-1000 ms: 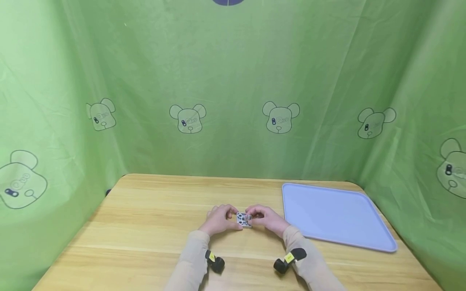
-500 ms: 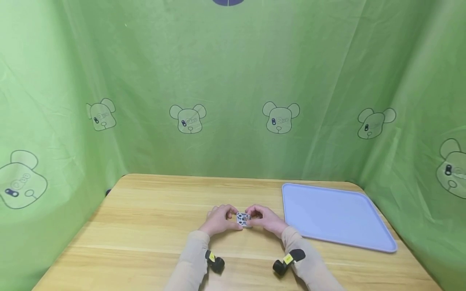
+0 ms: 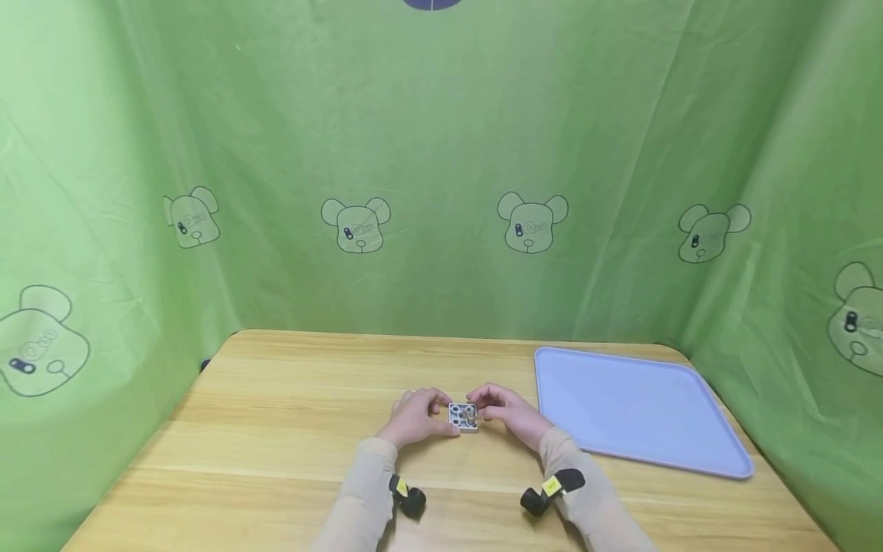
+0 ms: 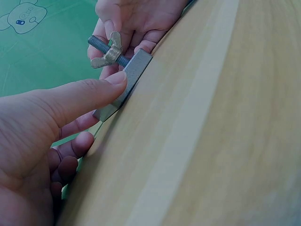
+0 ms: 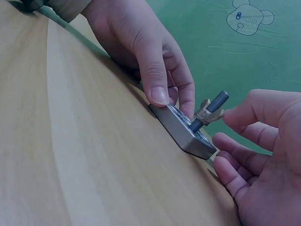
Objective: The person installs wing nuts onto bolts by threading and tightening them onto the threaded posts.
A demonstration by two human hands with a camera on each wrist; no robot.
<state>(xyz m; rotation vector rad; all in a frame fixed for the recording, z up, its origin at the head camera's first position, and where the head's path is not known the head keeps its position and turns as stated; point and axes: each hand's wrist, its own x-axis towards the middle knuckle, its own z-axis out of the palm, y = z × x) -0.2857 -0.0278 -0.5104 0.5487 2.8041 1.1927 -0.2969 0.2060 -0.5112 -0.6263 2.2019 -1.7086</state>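
A small square metal block (image 5: 176, 127) with round holes lies flat on the table in front of me. From its top stands a threaded bolt (image 5: 219, 100), carrying a wing nut (image 4: 112, 54) partway up. My left hand (image 3: 412, 418) grips the block's left side, its thumb on the near edge and fingers at the far side. On the other side, my right hand (image 3: 512, 416) is beside the wing nut with loosely bent fingers. Its thumb tip is very close to one wing; whether they touch I cannot tell. No finger closes round the nut.
A pale blue-purple tray (image 3: 635, 406) lies on the right part of the wooden table (image 3: 290, 399). Green curtains (image 3: 441, 291) with bear-head prints stand behind and at both sides. Each sleeve carries a black wrist camera (image 3: 534, 502).
My right thumb and fingers were at the wing nut and have drawn slightly right, uncovering more of the block. My left hand keeps its grip, with the block almost unmoved.
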